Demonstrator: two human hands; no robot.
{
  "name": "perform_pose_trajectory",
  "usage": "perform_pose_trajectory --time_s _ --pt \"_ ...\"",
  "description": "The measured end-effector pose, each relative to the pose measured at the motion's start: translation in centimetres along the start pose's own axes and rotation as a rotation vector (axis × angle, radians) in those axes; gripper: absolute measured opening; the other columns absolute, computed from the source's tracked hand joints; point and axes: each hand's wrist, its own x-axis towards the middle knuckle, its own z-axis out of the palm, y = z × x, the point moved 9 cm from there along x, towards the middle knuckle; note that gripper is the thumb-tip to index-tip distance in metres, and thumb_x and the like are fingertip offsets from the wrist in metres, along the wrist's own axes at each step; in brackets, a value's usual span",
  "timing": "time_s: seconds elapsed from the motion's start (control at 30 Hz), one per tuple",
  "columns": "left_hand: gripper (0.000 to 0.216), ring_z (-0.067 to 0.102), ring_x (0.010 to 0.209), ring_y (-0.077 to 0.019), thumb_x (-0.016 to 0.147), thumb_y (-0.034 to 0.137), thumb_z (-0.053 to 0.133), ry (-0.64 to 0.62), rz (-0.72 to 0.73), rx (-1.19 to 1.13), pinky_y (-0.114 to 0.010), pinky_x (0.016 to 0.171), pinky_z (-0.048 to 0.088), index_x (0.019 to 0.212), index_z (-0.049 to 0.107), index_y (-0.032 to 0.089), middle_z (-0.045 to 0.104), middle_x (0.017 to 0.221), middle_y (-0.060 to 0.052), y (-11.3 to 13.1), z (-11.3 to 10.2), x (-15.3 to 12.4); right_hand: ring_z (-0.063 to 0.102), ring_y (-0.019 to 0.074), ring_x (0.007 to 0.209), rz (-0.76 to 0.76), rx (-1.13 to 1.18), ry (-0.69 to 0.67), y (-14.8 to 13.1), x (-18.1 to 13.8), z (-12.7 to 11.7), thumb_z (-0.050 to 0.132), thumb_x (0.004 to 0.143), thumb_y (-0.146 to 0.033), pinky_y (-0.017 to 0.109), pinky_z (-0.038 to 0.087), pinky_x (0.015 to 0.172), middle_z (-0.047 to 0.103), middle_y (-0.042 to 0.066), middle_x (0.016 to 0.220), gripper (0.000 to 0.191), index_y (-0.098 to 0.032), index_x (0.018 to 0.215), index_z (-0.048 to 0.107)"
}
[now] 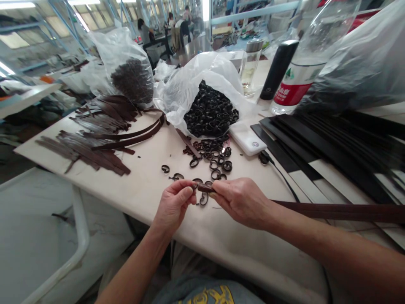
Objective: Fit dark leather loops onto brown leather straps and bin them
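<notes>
Both of my hands meet over the front of the table. My left hand [176,202] pinches one end of a small dark brown piece [205,188], which looks like leather. On its other end, the fingers of my right hand [241,198] are closed. Its exact shape is partly covered by my fingertips. Just beyond and beneath the hands lie loose dark loops [216,174], several of them curled open. A flat brown strip [189,144] rests among them. Behind these, a white plastic bag [177,112] lies open, full of black loops [210,112].
Brown strips [91,154] are piled at the left, near a bag of dark pieces [133,82]. A white power bank [248,138] with a cable, a black flask [280,69], a large plastic bottle [292,86] and black straps [335,156] occupy the right. People sit far back.
</notes>
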Motion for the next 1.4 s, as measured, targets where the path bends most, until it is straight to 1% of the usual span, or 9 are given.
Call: perform_pose_trajectory --time_s 0.2,0.37,0.5,0.67,0.93,1.07,1.23,1.3,1.4 --pt "0.031 0.057 0.049 -0.0059 0.051 0.032 0.093 0.064 0.016 -0.031 -0.015 0.047 0.047 0.073 0.076 0.018 0.07 0.066 -0.001 -0.4 -0.2 -0.6 0.048 0.0121 0.053 -0.029 -0.012 -0.049 -0.8 -0.2 0.4 0.042 0.098 -0.028 0.026 0.022 0.054 0.059 0.0 0.063 0.025 -0.018 0.078 0.053" --pt "0.033 0.055 0.048 -0.0064 0.048 0.033 0.093 0.005 0.005 -0.007 -0.017 0.046 0.046 0.073 0.077 0.018 0.071 0.068 -0.002 -0.3 0.4 -1.3 0.046 0.011 0.054 0.005 0.084 -0.103 -0.6 -0.3 0.7 0.044 0.098 -0.029 0.025 0.023 0.054 0.056 -0.002 0.063 0.025 -0.018 0.077 0.053" --pt "0.031 0.056 0.052 -0.0081 0.05 0.025 0.092 -0.046 -0.002 0.076 -0.019 0.051 0.048 0.077 0.077 0.018 0.071 0.068 -0.002 -0.6 0.9 -2.0 0.046 0.0103 0.054 -0.005 0.183 -0.133 -1.1 -0.4 1.0 0.044 0.099 -0.029 0.024 0.024 0.054 0.057 -0.003 0.063 0.026 -0.018 0.079 0.056" --pt "0.023 0.06 0.058 -0.0092 0.06 0.023 0.088 -0.097 0.038 0.123 -0.02 0.058 0.049 0.081 0.078 0.02 0.074 0.072 -0.002 -0.9 1.3 -2.4 0.052 0.0124 0.057 -0.021 0.099 -0.111 -1.7 -0.5 1.0 0.044 0.1 -0.03 0.026 0.023 0.056 0.062 0.0 0.066 0.025 -0.018 0.082 0.057" --pt "0.023 0.056 0.052 -0.008 0.059 0.028 0.088 0.032 0.185 0.212 -0.021 0.057 0.047 0.077 0.078 0.019 0.068 0.062 0.0 2.5 -0.8 -2.3 0.057 0.0145 0.06 -0.012 -0.027 -0.165 -1.1 -0.3 0.9 0.05 0.098 -0.037 0.027 0.02 0.055 0.065 0.001 0.071 0.023 -0.017 0.088 0.054" --pt "0.023 0.056 0.053 -0.009 0.06 0.028 0.087 0.01 0.142 0.221 -0.022 0.058 0.048 0.079 0.078 0.019 0.069 0.066 -0.001 1.5 -0.8 -2.7 0.056 0.0141 0.056 -0.014 -0.048 -0.182 -1.3 -0.6 1.6 0.048 0.099 -0.036 0.028 0.018 0.053 0.065 0.001 0.068 0.023 -0.017 0.087 0.055" --pt "0.025 0.063 0.064 -0.0142 0.064 0.027 0.086 -0.071 0.081 0.279 -0.026 0.063 0.053 0.085 0.078 0.017 0.074 0.082 -0.005 -0.8 0.1 -2.8 0.058 0.0146 0.059 -0.034 -0.021 -0.187 -1.6 -0.7 1.9 0.044 0.101 -0.038 0.027 0.021 0.054 0.067 0.002 0.071 0.026 -0.017 0.09 0.055" --pt "0.025 0.062 0.063 -0.0134 0.063 0.028 0.086 -0.048 0.108 0.264 -0.026 0.063 0.053 0.083 0.078 0.017 0.074 0.078 -0.005 -0.3 -0.1 -2.5 0.06 0.0152 0.062 -0.024 -0.007 -0.191 -1.4 -0.5 1.6 0.046 0.1 -0.041 0.027 0.022 0.055 0.068 0.002 0.074 0.026 -0.017 0.092 0.054" --pt "0.025 0.057 0.054 -0.0099 0.058 0.03 0.088 0.056 0.176 0.233 -0.024 0.059 0.05 0.078 0.079 0.018 0.071 0.069 -0.002 1.7 -1.2 -2.2 0.061 0.0165 0.063 0.01 -0.046 -0.203 -0.9 -0.3 1.3 0.053 0.097 -0.044 0.027 0.021 0.054 0.068 0.003 0.074 0.027 -0.017 0.094 0.054"
